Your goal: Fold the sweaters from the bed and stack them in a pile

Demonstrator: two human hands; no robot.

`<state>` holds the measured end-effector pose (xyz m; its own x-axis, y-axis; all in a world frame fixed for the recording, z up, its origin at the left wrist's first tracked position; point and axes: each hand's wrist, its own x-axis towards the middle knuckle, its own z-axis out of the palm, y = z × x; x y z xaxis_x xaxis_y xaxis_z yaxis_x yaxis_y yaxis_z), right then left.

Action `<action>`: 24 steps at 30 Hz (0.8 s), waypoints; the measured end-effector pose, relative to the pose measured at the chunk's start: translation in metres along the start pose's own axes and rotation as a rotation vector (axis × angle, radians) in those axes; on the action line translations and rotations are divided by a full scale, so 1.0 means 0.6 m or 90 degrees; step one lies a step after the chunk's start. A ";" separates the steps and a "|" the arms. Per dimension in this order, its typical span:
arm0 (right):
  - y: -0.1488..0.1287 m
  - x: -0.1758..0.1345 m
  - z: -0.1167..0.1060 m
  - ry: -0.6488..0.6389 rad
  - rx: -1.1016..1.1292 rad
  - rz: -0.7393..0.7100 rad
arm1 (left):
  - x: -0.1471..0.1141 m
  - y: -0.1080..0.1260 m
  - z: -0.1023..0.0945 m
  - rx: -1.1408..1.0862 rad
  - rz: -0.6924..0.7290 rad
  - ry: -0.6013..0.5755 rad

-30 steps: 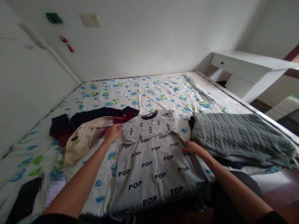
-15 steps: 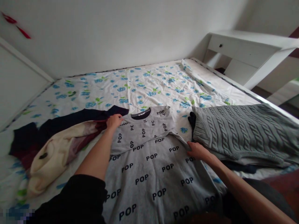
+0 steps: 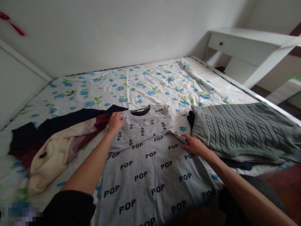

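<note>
A grey shirt (image 3: 150, 163) printed with "POP" lies spread on the bed in front of me, its neckline at the far end. Its upper part is folded over toward me, making a crease across the chest. My left hand (image 3: 116, 121) rests on the shoulder left of the collar, fingers stretched out over the cloth. At the right side, my right hand (image 3: 194, 145) touches the end of the sleeve (image 3: 176, 135), with thumb and fingers apart. Part of the shirt's near end is out of view.
A folded grey cable-knit sweater (image 3: 240, 128) lies to the right over dark cloth. On the left is a cream, maroon and navy sweater (image 3: 54, 147). Beneath everything is a floral sheet (image 3: 141, 83). A white desk (image 3: 244, 47) stands beyond the bed's right edge.
My left hand has shifted onto the shirt's shoulder, its fingers now lying more flatly. My right hand has moved slightly inward along the sleeve. The view has shifted a little.
</note>
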<state>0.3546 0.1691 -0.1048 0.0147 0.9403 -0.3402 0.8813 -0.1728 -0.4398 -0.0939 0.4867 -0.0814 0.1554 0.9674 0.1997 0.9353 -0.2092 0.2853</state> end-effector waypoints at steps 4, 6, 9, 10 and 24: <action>-0.017 0.003 -0.007 0.073 0.006 -0.071 | -0.142 -0.022 -0.022 -0.002 0.054 -0.017; -0.020 0.006 -0.006 0.074 0.005 -0.072 | -0.223 -0.053 -0.044 0.012 0.017 -0.006; -0.022 0.012 0.004 0.073 0.013 -0.073 | -0.344 -0.110 -0.083 -0.003 -0.162 -0.030; -0.022 0.013 0.008 0.071 0.013 -0.074 | -0.383 -0.127 -0.094 -0.033 -0.236 -0.066; -0.048 -0.002 0.036 0.027 -0.132 -0.082 | -0.409 -0.098 -0.100 -0.134 -0.322 -0.114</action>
<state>0.3191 0.1666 -0.1099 -0.0880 0.9631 -0.2544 0.9552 0.0092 -0.2957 -0.2061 0.2530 -0.0911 -0.2258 0.9599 -0.1661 0.8271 0.2790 0.4879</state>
